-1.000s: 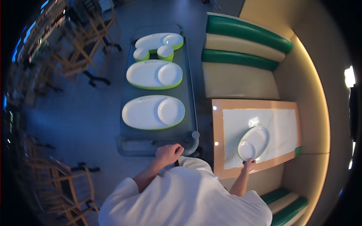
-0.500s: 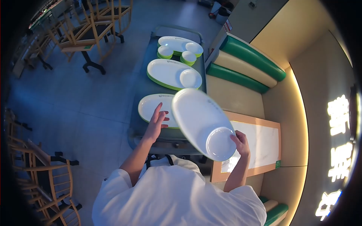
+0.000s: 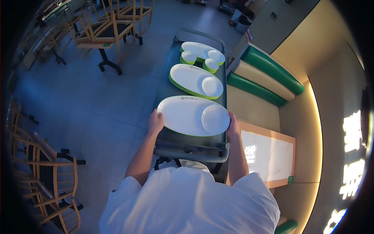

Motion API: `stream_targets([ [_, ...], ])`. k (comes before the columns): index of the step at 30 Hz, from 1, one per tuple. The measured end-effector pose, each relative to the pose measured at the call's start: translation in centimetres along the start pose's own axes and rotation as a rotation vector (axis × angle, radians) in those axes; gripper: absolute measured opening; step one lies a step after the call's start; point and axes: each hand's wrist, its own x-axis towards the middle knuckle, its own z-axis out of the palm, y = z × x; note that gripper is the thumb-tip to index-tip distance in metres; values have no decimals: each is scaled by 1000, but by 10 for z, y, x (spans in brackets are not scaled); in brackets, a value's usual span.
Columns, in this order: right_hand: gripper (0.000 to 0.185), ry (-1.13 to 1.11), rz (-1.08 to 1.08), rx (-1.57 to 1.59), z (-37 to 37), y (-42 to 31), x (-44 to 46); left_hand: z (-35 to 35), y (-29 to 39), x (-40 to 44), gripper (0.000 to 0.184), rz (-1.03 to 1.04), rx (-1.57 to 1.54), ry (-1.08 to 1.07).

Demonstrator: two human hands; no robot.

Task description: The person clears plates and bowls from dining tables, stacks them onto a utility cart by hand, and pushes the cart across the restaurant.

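Observation:
A white oval plate (image 3: 180, 117) with a round compartment at its right end is held level over the near end of a grey trolley (image 3: 183, 142). My left hand (image 3: 156, 122) is closed on its left end, and my right hand (image 3: 234, 126) grips the right end. Whatever lies under this plate is hidden, and I cannot tell if it touches anything below. Just beyond is a stack of matching plates (image 3: 187, 79) with green sides. Further back sits another plate stack (image 3: 197, 49), with small round dishes (image 3: 188, 57) in front of it.
A bench with green and cream cushions (image 3: 269, 72) runs along the right, beside a wood-edged table (image 3: 269, 156). Chairs (image 3: 103, 29) rest upturned on a table at the upper left. More chairs (image 3: 54, 175) stand at the lower left.
The plate, tilted in my right hand before, has swung left and levelled over the front plate. My left hand has moved from above that front plate to grip the held plate's left end.

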Motion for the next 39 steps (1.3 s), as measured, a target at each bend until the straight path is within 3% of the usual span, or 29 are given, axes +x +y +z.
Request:
stream_targets([
  [1, 39, 16, -48, 116, 9, 8, 0, 1, 3, 2, 38, -3, 1, 5],
  [3, 47, 77, -88, 26, 24, 23, -5, 3, 10, 6, 50, -30, 18, 39],
  [5, 48, 231, -236, -242, 37, 35, -10, 11, 5, 10, 58, -3, 104, 53],
  [6, 49, 255, -239, -263, 42, 37, -12, 14, 3, 12, 67, 17, 182, 70],
  [10, 56, 306, -194, -309, 39, 51, -16, 25, -3, 8, 75, 69, 275, 86],
  [12, 60, 328, -242, -401, 31, 61, -11, 30, -4, 6, 76, 99, 118, 91],
  [15, 60, 363, -253, -489, 19, 71, -2, 34, -10, 7, 70, 61, -9, -23],
  [21, 67, 390, -243, -673, 24, 70, -1, 37, -8, 4, 48, -6, 147, -32],
  [30, 66, 390, -265, -696, 26, 70, -6, 52, -33, 13, 48, 87, 210, 26],
  [36, 56, 408, -244, -739, 29, 69, -11, 55, -33, 12, 52, -45, 296, 21],
  [39, 54, 426, -280, -738, 28, 76, -4, 62, -42, 15, 53, 10, 322, 119],
])
